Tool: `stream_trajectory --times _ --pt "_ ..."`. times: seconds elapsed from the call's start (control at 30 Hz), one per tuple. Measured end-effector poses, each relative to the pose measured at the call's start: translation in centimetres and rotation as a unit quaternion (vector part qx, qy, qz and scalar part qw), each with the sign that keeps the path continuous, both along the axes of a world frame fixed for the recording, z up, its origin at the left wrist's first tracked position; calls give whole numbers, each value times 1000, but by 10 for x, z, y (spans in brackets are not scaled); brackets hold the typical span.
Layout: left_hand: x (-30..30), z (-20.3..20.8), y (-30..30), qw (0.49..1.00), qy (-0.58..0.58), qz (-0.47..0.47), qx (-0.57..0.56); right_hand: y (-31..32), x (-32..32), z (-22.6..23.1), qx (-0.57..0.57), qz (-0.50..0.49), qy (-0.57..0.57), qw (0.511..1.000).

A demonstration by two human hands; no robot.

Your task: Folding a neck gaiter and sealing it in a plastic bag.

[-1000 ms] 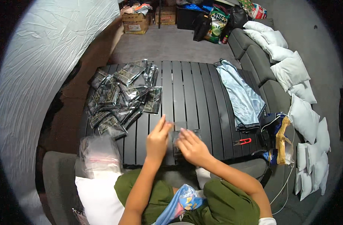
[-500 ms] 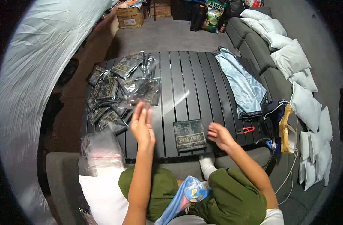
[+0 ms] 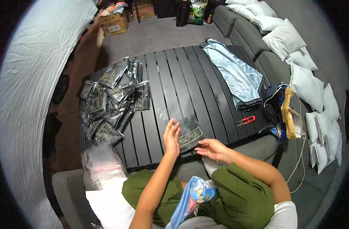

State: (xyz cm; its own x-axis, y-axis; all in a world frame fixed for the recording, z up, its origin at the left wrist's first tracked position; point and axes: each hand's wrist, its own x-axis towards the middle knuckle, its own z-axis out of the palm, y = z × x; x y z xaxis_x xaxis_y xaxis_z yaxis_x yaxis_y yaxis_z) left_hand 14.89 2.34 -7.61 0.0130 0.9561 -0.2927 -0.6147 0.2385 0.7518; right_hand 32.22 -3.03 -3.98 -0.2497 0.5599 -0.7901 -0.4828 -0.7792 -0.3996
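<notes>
A folded square camouflage cloth piece [image 3: 189,131] with a lettered label lies at the table's near edge, between my hands. My left hand [image 3: 172,138] is closed at its left side, on what looks like a clear plastic bag [image 3: 173,111]; the bag is faint, and how far it covers the cloth I cannot tell. My right hand [image 3: 214,150] pinches the lower right corner of the camouflage piece. To the left lies a heap of similar dark pieces in clear bags [image 3: 107,99]. A stack of flat clear bags [image 3: 102,160] is beside my left thigh.
Red-handled thread snips [image 3: 246,121] lie right of my hands on the black slatted table [image 3: 182,76]. Beyond them is a light-blue satin cloth [image 3: 235,72]. A blue and yellow bag [image 3: 288,112] and a white cord [image 3: 305,152] are at the right, by the sofa with white pillows [image 3: 285,40].
My left hand has come right from beside the heap to the camouflage piece, bringing the clear bag. My right hand has closed on the piece's corner. The view has shifted slightly.
</notes>
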Motion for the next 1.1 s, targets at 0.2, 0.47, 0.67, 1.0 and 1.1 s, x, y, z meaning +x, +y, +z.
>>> stream_trajectory --times 0.2,0.47,0.67,1.0,1.1 --pt "13 18 -9 999 2 33 -40 20 4 -16 124 -58 -64 988" --pt "12 -2 -6 997 -37 59 -25 33 -27 -23 146 -67 -133 978" --pt "12 -3 -9 997 -48 45 -34 42 -44 -23 128 -99 -258 952" --pt "13 -9 -8 996 -61 52 -39 42 -39 -12 166 -124 -94 974" --pt "12 -12 -6 996 -59 49 -44 41 -33 -13 143 -122 -10 982"
